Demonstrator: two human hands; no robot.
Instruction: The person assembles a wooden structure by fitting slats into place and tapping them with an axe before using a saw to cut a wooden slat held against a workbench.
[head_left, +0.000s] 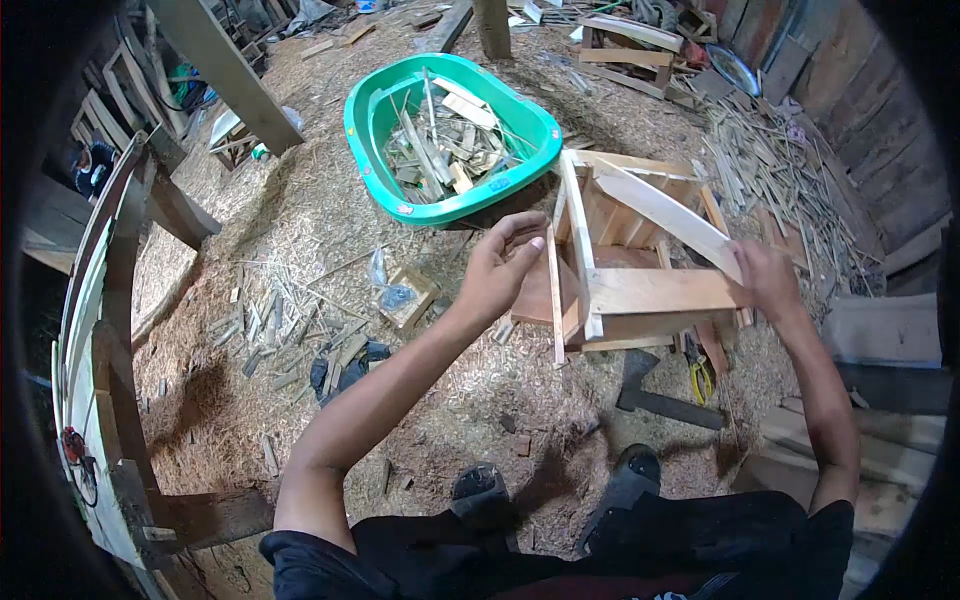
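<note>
A box-like wooden frame of pale boards lies on the shavings in front of me. My right hand is closed at the frame's right corner, gripping the lower end of a pale wooden board that slants across the frame's opening. My left hand is raised beside the frame's left side, its fingers curved and thumb apart, with nothing seen in it. Close to its thumb, a thin wooden strip stands along the frame's left side. Part of the right hand's fingers is hidden behind the wood.
A green plastic tub holding wood scraps stands beyond my left hand. Near my feet lie a dark hatchet-like tool and yellow-handled pliers. A small wooden block sits left. Scrap wood is piled right; a post leans upper left.
</note>
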